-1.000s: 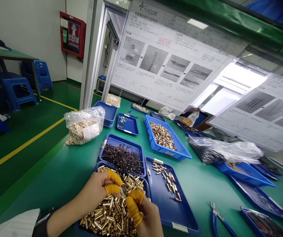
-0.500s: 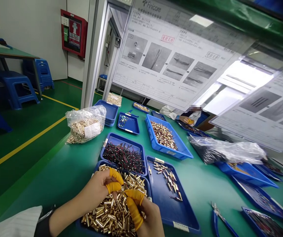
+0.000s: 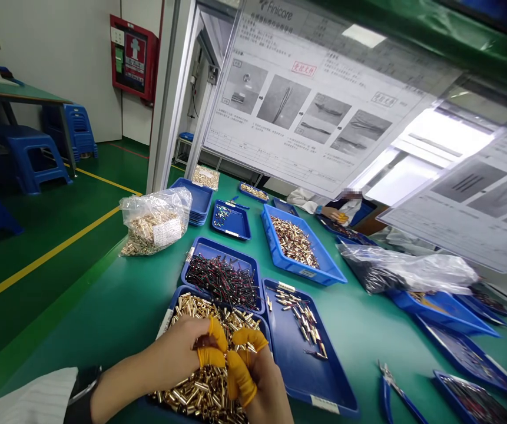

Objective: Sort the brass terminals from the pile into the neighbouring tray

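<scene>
My left hand [image 3: 195,344] and my right hand [image 3: 253,362], both with yellow finger cots on, are above a blue tray heaped with brass sleeves [image 3: 206,388]. Thumb and finger of each hand are pinched together, and the fingertips of the two hands meet. Whatever sits between them is too small and covered to make out. Just beyond my hands lies a tray of thin black and red wire leads [image 3: 222,280]. To the right, a long blue tray [image 3: 300,371] holds several brass sleeves with wires [image 3: 304,318] in them.
Blue-handled pliers [image 3: 392,391] lie at the right front. Behind stand a blue bin [image 3: 324,272] of brass pieces and a clear bag of brass parts [image 3: 153,229]. Printed sheets [image 3: 297,118] hang overhead. A co-worker's hand [image 3: 335,215] shows across the table.
My hands have come together: the left has moved right and slightly down, and the right fingers have lifted a little to meet it. The trays stay put.
</scene>
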Tool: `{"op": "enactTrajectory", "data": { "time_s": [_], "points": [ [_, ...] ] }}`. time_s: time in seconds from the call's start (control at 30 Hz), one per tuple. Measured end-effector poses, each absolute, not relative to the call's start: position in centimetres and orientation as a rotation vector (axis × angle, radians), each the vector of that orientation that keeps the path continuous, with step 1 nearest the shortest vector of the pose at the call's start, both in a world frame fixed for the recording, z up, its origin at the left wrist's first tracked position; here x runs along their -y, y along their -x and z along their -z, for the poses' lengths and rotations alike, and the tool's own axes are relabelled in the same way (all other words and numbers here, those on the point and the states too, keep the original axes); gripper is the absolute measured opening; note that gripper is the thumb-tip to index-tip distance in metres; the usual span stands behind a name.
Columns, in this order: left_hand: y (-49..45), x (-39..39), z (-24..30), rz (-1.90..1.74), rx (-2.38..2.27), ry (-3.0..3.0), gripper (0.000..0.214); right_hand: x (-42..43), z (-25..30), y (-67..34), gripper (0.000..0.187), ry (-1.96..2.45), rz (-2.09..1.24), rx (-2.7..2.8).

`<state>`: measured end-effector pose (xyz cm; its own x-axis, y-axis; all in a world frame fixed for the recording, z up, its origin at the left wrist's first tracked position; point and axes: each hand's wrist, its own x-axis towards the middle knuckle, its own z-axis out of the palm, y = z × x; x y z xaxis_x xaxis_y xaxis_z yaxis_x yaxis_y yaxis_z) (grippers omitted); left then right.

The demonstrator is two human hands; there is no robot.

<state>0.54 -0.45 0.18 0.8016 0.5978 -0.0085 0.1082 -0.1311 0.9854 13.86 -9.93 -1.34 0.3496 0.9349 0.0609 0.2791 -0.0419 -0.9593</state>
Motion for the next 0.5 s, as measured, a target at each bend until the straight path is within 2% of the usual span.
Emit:
{"op": "enactTrajectory", "data": {
  "time_s": [0.13, 0.23, 0.5],
  "points": [
    [-0.1, 0.9, 0.0, -0.442, -0.532, -1.998, 0.011, 10.0, 1.7, -13.7, 0.037, 1.534, -0.814, 1.105],
    [-0.2, 1.0, 0.0, -0.526, -0.532, -2.008, 0.012, 10.1, 1.4, -13.6, 0.035, 1.499, -0.871, 1.103],
    [-0.2, 0.7, -0.5, -0.582, -0.674, -1.778, 0.013, 9.8, 0.0, -13.9, 0.035, 1.002, -1.421, 0.730]
  ]
}}
